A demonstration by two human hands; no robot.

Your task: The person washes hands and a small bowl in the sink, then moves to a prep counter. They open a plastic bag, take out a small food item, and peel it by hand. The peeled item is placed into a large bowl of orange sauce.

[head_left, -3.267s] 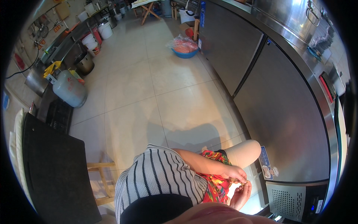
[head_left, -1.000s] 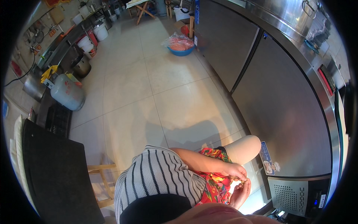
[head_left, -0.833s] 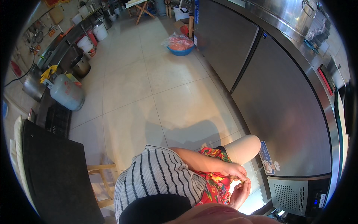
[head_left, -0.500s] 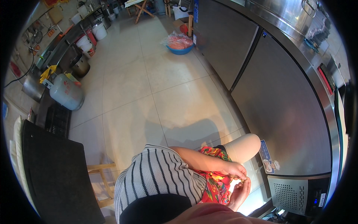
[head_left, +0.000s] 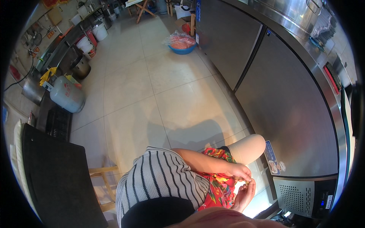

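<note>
My left hand [head_left: 240, 171] reaches in from the striped sleeve, its fingers bent in a pinch. Just below it, my right hand [head_left: 244, 196] is turned up, with its thumb and fingertips brought to those of the left. A tiny yellowish-brown thing [head_left: 247, 182] shows between the two sets of fingertips. It is too small to name, and the fingers cover most of it. Both hands are above the edge of a red floral cloth [head_left: 219, 188] on my lap, beside my bent knee [head_left: 247, 148].
A steel refrigerated counter [head_left: 292, 110] runs along the right, with a large steel pot [head_left: 291, 15] on top. A black-topped surface [head_left: 57, 174] and wooden stool [head_left: 102, 171] are at left. A gas cylinder [head_left: 67, 94] and blue basin [head_left: 183, 50] stand on the tiled floor [head_left: 129, 91].
The view has shifted very slightly. Both hands stay together at the same spot, fingertips still meeting around the tiny thing.
</note>
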